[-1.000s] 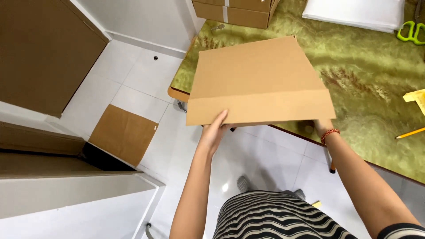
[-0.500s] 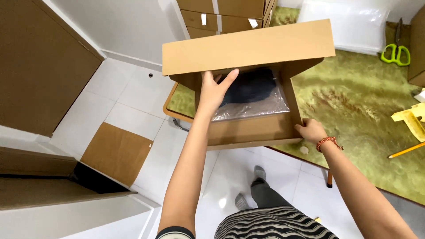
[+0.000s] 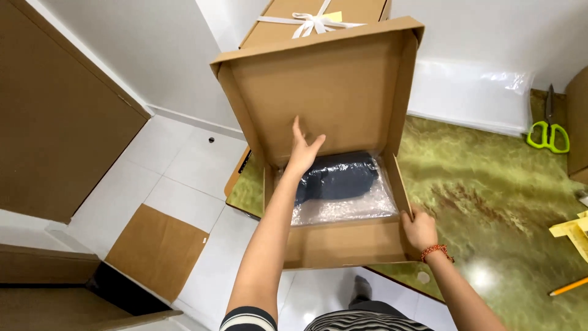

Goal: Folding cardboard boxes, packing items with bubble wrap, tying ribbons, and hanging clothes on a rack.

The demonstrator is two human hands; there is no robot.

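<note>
- Flat cardboard sheet: lies on the white floor tiles at far left, well apart from the work; not in my way.
- Left hand: fingers spread and released, palm pressed flat against the inside of the raised lid, propping it upright; nothing is grasped.
- Cardboard box: sits at the near-left corner of the green table, lid hinged up at the far side. I judge it light and fairly stiff, with flaps that bend easily; best held at the front corners or side walls.
- Dark bundle in clear plastic wrap: lies in the box bottom; looks soft, and I expect the wrap to be slippery.
- Right hand: fingers curled over the box's front right corner, gripping the wall.
- Ribbon-tied box: stands behind the lid.
- Green-handled scissors, yellow paper, pencil: far right, well apart.
</note>
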